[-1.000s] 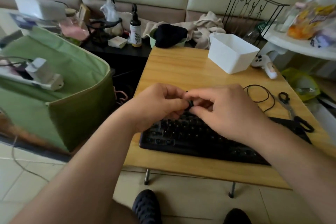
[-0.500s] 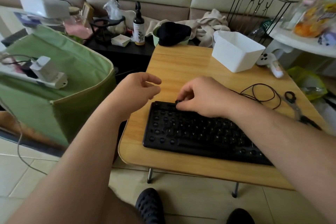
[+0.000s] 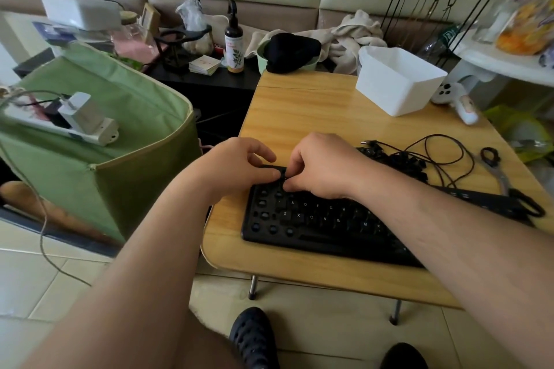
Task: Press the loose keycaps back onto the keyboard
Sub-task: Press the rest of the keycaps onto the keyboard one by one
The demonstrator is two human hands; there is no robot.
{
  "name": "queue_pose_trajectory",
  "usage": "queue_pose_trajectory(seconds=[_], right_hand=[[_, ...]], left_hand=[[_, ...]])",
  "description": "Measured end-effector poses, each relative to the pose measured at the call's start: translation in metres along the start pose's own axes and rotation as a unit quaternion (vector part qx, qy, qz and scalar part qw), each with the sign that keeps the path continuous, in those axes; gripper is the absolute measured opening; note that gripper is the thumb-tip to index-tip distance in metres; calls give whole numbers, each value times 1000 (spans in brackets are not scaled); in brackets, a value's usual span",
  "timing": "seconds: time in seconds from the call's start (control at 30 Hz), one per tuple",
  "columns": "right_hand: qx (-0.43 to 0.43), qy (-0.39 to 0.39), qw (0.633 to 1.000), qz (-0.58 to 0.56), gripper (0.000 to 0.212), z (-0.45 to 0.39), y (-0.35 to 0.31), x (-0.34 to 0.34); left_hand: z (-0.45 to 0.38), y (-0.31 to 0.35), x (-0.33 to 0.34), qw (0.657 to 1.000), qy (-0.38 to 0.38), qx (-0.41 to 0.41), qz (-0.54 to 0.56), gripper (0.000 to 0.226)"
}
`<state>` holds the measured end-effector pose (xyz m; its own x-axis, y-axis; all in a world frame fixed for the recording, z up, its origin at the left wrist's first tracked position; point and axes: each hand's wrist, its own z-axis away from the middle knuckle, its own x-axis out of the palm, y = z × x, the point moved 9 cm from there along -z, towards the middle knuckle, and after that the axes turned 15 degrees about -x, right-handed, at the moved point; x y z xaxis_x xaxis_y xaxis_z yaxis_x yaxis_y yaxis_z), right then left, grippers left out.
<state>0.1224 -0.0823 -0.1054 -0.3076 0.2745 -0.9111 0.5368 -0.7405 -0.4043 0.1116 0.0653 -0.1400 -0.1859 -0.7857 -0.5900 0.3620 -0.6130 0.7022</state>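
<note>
Our left hand and right hand met over the black keyboard's top-left corner, fingertips pinched together on a keycap (mostly hidden), loose keycaps piled behind, on our wooden table

Black keyboard flat on table, left-side caps missing; loose keycaps piled behind.

Head cam, fwd-down, prob. close

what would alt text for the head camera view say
Both hands, left hand and right hand, meet at the top left corner of a black keyboard on a wooden table, fingertips on a keycap. Loose keycaps, a cable and scissors lie behind.
</note>
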Motion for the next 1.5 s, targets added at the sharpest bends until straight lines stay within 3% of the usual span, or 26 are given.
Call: queue_pose_trajectory(seconds=[0.2, 0.4, 0.53, 0.7, 0.8, 1.07, 1.27, 1.4, 1.5], right_hand=[[50, -1, 999, 17, 17, -4, -2, 1], [37, 14, 995, 91, 7, -8, -16, 1], [23, 14, 1000, 16, 5, -1, 0, -5], [68, 129, 989, -38, 8, 20, 66, -61], [97, 105, 990, -9, 9, 22, 91, -59], [35, 52, 996, 60, 22, -4, 59, -23], [37, 37, 994, 99, 10, -10, 56, -19], [32, 108, 993, 25, 7, -4, 60, -33], [17, 208, 967, -143, 7, 8, 63, -43]], left_hand=[[-5, -1, 7, 1000, 9, -14, 1, 33], [-8, -2, 9, 1000, 7, -25, 14, 43], [-10, -2, 5, 999, 23, -25, 22, 43], [-11, 14, 0, 994, 110, 11, 21, 23], [-12, 33, 6, 987, 149, 43, -28, 17], [-20, 57, 37, 987, 106, 60, -100, 25], [-21, 55, 36, 989, 107, 53, -89, 23], [-19, 54, 31, 992, 104, 56, -42, 19], [-10, 57, 20, 992, 95, 77, 30, 17]])
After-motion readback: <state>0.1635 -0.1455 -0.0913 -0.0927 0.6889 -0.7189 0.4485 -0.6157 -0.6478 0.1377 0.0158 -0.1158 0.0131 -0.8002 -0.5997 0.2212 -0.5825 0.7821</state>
